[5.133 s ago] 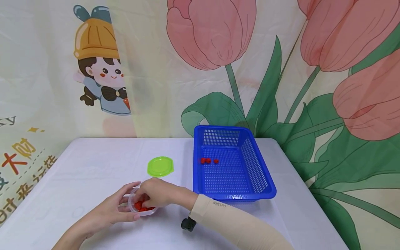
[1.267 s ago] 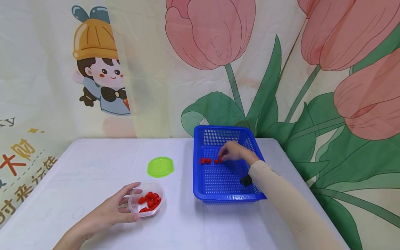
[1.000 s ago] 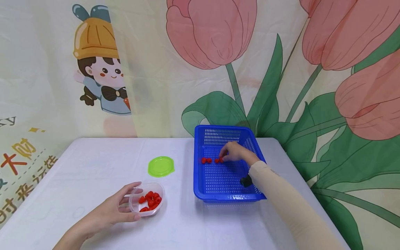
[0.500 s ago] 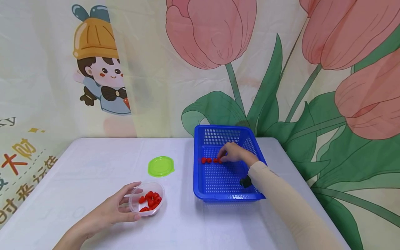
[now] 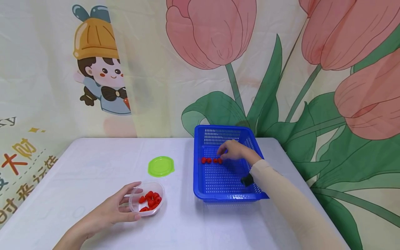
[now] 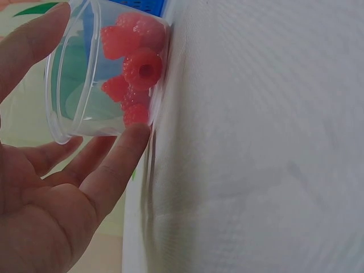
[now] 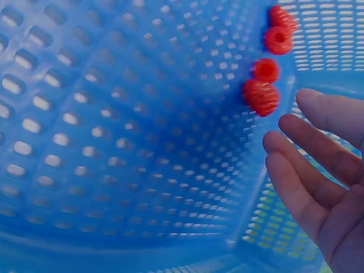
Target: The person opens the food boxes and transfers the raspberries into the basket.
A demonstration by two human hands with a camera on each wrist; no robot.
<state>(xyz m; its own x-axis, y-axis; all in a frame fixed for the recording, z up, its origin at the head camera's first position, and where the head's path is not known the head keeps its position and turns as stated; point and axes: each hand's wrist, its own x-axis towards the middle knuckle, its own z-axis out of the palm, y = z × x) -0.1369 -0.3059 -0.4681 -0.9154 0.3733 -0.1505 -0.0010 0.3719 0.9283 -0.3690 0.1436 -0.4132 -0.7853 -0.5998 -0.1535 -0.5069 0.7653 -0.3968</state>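
Observation:
My left hand (image 5: 107, 208) grips the side of a clear plastic tub (image 5: 135, 205), thumb and fingers curled round its wall. Several red raspberries (image 6: 142, 68) lie at the bottom of the tub, which stands on the white table. Inside the blue basket (image 5: 231, 197), my right hand (image 5: 232, 150) hovers just above a row of several raspberries (image 5: 209, 160). In the right wrist view its fingers are spread apart and hold nothing, and the closest raspberry (image 7: 261, 96) lies on the basket floor a short way from the fingertips.
A bright green lid (image 5: 160, 166) lies flat on the table (image 5: 103, 163) between tub and basket. The basket's raised, slotted walls surround the right hand. A printed cloth (image 5: 150, 69) with tulips hangs behind the table's back edge.
My right hand went from the tub to the basket, set a raspberry at the right end of the row, let it go and lifted slightly. The left hand stays on the tub.

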